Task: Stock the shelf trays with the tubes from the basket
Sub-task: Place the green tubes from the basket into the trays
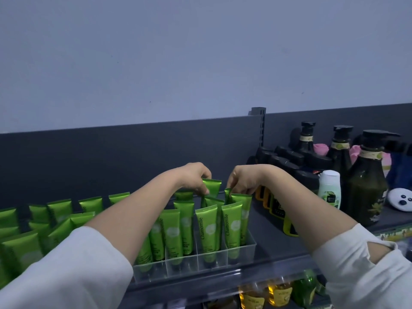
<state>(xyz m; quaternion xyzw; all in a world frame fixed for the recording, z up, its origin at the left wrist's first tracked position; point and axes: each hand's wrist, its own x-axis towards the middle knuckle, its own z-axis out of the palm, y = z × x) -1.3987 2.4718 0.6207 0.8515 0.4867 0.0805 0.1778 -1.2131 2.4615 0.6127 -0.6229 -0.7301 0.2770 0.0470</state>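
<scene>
Two hands at frame centre: left hand (196, 175) fingers pinched on crimped top of green tube (212, 187); right hand (242, 179) pinched on neighbouring tube (227, 195), both above clear tray (223, 262). We judge tubes light, soft, slick; crimp grips best.

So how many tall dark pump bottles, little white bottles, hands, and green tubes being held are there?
Tall dark pump bottles: 3
Little white bottle: 1
Hands: 2, the left hand and the right hand
Tubes being held: 2, one green tube pinched in each hand
Total: 8
</scene>
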